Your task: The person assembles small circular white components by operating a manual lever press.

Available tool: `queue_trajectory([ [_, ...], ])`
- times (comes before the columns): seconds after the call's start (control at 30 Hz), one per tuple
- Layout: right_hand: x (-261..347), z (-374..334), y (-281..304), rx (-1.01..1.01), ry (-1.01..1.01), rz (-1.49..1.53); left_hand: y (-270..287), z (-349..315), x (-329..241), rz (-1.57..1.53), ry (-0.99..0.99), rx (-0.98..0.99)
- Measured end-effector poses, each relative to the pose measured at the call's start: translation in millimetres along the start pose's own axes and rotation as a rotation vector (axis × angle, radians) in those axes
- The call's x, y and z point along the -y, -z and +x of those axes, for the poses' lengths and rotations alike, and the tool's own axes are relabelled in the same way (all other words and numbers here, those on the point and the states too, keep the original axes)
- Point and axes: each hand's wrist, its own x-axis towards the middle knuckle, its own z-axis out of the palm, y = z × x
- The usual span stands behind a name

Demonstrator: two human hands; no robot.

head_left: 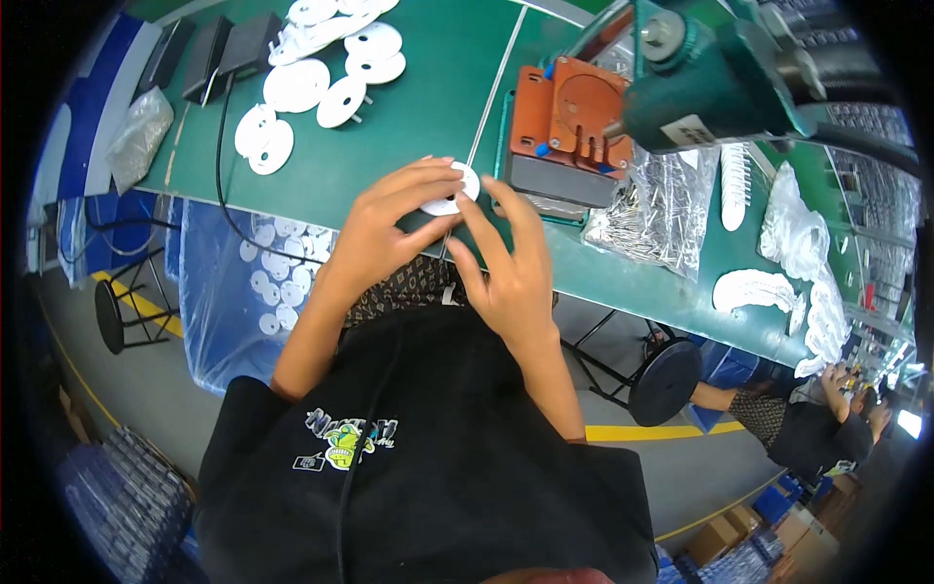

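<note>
A white round disc (467,183) with a dark hole is held near the table's front edge. My left hand (391,216) has its fingers closed over the disc's left side, hiding part of it. Beside it, my right hand (509,261) has its fingers spread, and one fingertip appears to touch the disc's lower right rim. Whether a small part sits under those fingertips cannot be made out. To the right of my hands stands an orange fixture (586,112) on a dark block, below a green press (715,83).
More white discs (297,86), some with pins, lie at the back left. A bag of metal pins (662,209) rests right of the fixture. Curved white stacks (754,290) lie farther right. A blue-lined bin (219,321) holds several discs. A black stool (664,382) stands below the table.
</note>
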Motion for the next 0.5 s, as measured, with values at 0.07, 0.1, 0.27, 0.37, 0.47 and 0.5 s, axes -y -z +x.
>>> queue_trajectory([
  [0.07, -2.4, -23.4, 8.2, -0.091, -0.035, -0.015, 4.1, -1.1, -4.8, 0.028, -0.044, -0.026],
  [0.1, -7.1, -36.4, 10.9, -0.168, -0.073, -0.027, 4.7, 0.2, -9.6, 0.049, -0.075, -0.054],
  [0.27, -26.6, -76.5, 11.4, -0.167, -0.162, -0.189, -4.0, 39.2, -53.2, 0.11, -0.433, -0.097],
  [0.37, -20.6, -72.0, 10.0, -0.171, -0.128, -0.202, -25.4, 65.4, -52.3, 0.249, -0.532, -0.098],
  [0.47, -20.3, -69.4, 8.9, -0.18, -0.167, -0.171, -37.3, 89.2, -47.7, 0.307, -0.489, -0.109],
  [0.5, -22.4, -67.2, 9.0, -0.185, -0.161, -0.176, -39.0, 94.7, -48.2, 0.331, -0.415, -0.111],
])
